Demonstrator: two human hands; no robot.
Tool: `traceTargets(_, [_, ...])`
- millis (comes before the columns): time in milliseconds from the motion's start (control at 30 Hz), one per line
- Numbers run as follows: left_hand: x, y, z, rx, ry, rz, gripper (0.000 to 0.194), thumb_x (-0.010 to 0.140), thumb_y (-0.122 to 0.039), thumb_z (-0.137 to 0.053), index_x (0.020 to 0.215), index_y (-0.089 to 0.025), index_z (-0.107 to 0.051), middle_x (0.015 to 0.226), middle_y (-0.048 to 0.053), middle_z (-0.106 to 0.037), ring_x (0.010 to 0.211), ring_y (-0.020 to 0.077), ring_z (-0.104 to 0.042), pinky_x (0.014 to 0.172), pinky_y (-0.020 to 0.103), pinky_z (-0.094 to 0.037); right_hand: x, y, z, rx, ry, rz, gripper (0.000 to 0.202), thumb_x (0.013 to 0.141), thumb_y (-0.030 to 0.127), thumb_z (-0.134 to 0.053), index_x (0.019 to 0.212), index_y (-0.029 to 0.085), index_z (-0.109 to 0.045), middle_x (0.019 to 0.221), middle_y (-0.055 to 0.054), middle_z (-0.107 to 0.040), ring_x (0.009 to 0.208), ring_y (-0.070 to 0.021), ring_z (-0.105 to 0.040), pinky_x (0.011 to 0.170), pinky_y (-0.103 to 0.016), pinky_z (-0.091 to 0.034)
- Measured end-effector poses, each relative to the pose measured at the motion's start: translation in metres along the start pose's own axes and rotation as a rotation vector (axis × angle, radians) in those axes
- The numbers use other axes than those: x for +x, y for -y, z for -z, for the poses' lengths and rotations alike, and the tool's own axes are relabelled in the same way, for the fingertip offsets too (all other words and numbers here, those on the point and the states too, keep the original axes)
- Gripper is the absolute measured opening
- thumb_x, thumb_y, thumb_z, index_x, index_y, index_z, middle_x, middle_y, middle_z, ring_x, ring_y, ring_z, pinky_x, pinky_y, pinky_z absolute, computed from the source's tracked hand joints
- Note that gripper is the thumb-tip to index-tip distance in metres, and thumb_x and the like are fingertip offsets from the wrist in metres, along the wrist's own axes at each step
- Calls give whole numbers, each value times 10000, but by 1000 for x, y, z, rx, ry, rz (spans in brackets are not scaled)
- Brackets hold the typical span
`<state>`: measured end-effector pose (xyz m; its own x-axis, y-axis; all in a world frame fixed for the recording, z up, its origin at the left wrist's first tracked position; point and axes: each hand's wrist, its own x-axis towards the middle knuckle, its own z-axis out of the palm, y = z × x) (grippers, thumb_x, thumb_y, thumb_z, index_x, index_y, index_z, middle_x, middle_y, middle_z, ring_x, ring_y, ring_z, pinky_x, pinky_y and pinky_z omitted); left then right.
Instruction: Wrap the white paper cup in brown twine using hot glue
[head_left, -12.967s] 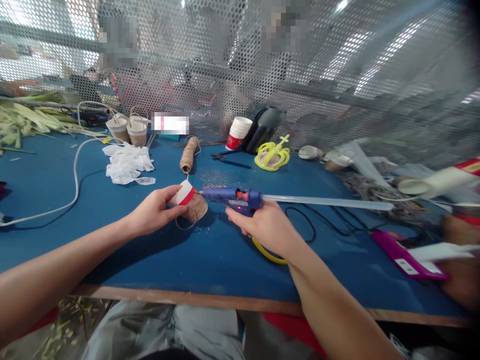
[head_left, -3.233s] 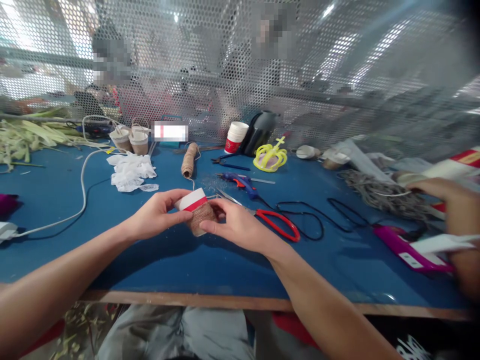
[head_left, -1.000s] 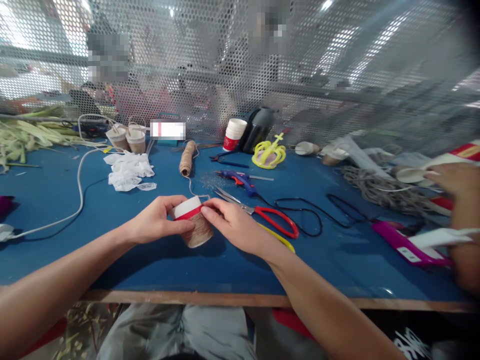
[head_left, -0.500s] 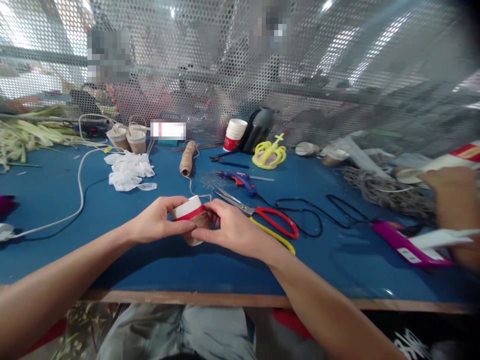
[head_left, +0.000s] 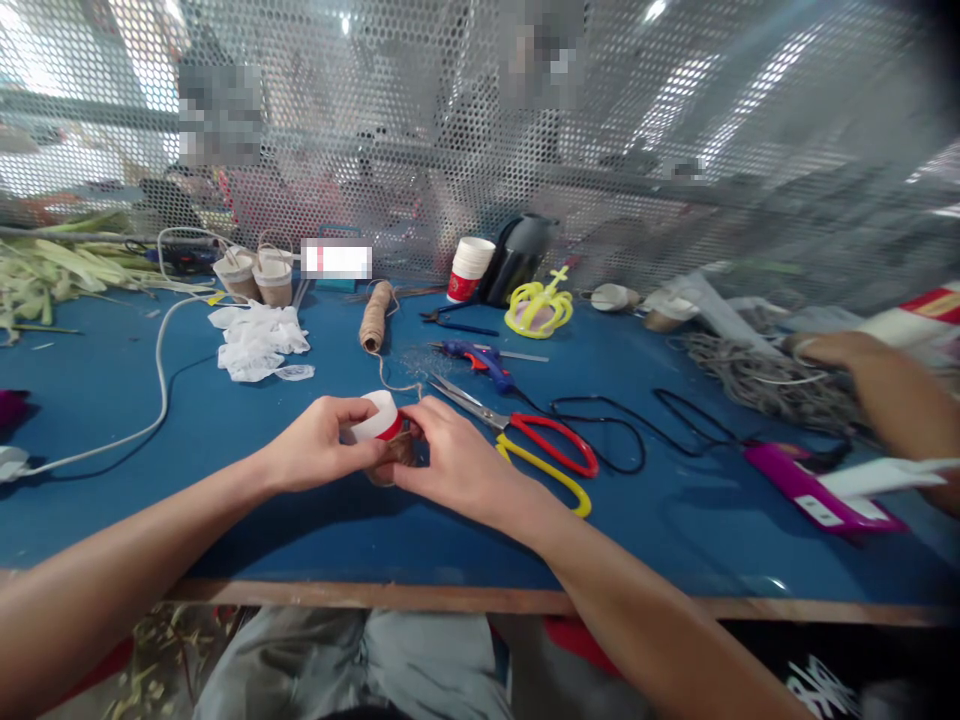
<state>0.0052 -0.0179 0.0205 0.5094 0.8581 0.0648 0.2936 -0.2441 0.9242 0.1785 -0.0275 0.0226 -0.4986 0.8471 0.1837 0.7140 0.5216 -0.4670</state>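
Observation:
Between my two hands is a paper cup (head_left: 384, 422), white and red toward the rim, with brown twine wound around its lower part. My left hand (head_left: 322, 445) grips its left side, fingers closed. My right hand (head_left: 450, 455) is closed on the twine-covered right side, its fingertips partly hidden. A strand runs from the right fingertips back to the twine spool (head_left: 375, 318), which lies behind the cup. Scissors (head_left: 510, 430) with one red and one yellow handle lie just right of my right hand, blades partly open. Behind them rests a blue glue gun (head_left: 480, 362).
White lace (head_left: 259, 342) and twine-wrapped cups (head_left: 274, 278) are at the left. Stacked paper cups (head_left: 471, 268), pliers (head_left: 461, 322) and a yellow crown-shaped piece (head_left: 538, 308) stand behind. A purple power strip (head_left: 817, 488) lies right, near another person's hand (head_left: 832, 350) and grey cord (head_left: 757, 370).
The cup has tipped in my hands so that more of its open rim faces me. At the right, the other person's hand has shifted left and a little back.

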Motion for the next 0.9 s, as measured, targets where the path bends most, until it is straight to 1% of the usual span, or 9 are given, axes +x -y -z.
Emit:
traceTargets(233, [0, 1, 0, 39, -4, 16, 164, 701, -235, -546, 749, -96, -618, 667, 7, -619, 610, 125, -534, 546, 201, -420, 0, -1, 0, -50, -4, 29, 337, 667, 392, -673, 864, 143, -558, 836, -62, -539, 834, -203, -520, 693, -318, -425])
traceTargets(367, [1, 4, 3, 40, -26, 19, 191, 706, -231, -531, 797, -89, -622, 705, 20, -636, 642, 144, -559, 580, 216, -433, 0, -4, 2, -53, -62, -8, 456, 679, 438, -654, 1003, 136, -544, 898, -79, -577, 848, -206, -547, 704, -319, -436])
traceTargets(433, [3, 7, 5, 69, -71, -6, 229, 721, -258, -525, 844, -93, -626, 759, 28, -649, 677, 155, -570, 609, 226, -438, 0, -4, 5, -60, -106, -63, 457, 708, 417, -634, 1052, 134, -531, 926, -85, -601, 823, -198, -567, 690, -312, -439])
traceTargets(500, [4, 8, 7, 127, -130, -45, 252, 735, -287, -517, 865, -103, -629, 790, 28, -653, 710, 163, -572, 642, 233, -437, 1, -4, 7, -72, -128, -105, 406, 742, 395, -604, 1046, 133, -540, 914, -81, -626, 774, -185, -581, 658, -300, -437])
traceTargets(633, [6, 11, 10, 201, -225, -111, 239, 751, -300, -505, 836, -117, -633, 787, 21, -655, 726, 160, -566, 679, 233, -430, 2, -3, 10, -59, -107, -153, 344, 760, 389, -584, 995, 138, -565, 867, -67, -652, 704, -169, -591, 609, -283, -426])
traceTargets(700, [7, 13, 10, 213, -259, -131, 230, 754, -301, -503, 817, -117, -627, 773, 23, -650, 714, 157, -561, 674, 236, -428, 2, -3, 11, 3, -78, -192, 347, 760, 381, -584, 1007, 138, -557, 816, -55, -661, 677, -163, -595, 591, -276, -427])
traceTargets(767, [8, 15, 11, 233, -290, -143, 225, 758, -302, -499, 795, -115, -618, 742, 22, -637, 693, 152, -552, 657, 239, -423, 2, -3, 9, 115, -31, -233, 382, 774, 376, -565, 1065, 131, -525, 763, -44, -665, 649, -155, -598, 578, -270, -437])
traceTargets(833, [9, 17, 12, 264, -335, -153, 218, 759, -304, -498, 777, -116, -607, 715, 18, -620, 671, 147, -538, 637, 239, -415, 2, -5, 7, 256, 37, -271, 440, 799, 368, -527, 1156, 119, -459, 737, -41, -668, 610, -143, -597, 555, -264, -453])
traceTargets(900, [9, 19, 12, 298, -388, -165, 212, 758, -305, -502, 767, -117, -598, 709, 19, -607, 667, 146, -531, 632, 242, -413, 3, -6, 6, 393, 77, -310, 482, 820, 334, -494, 1230, 109, -380, 782, -57, -671, 565, -128, -591, 509, -255, -467])
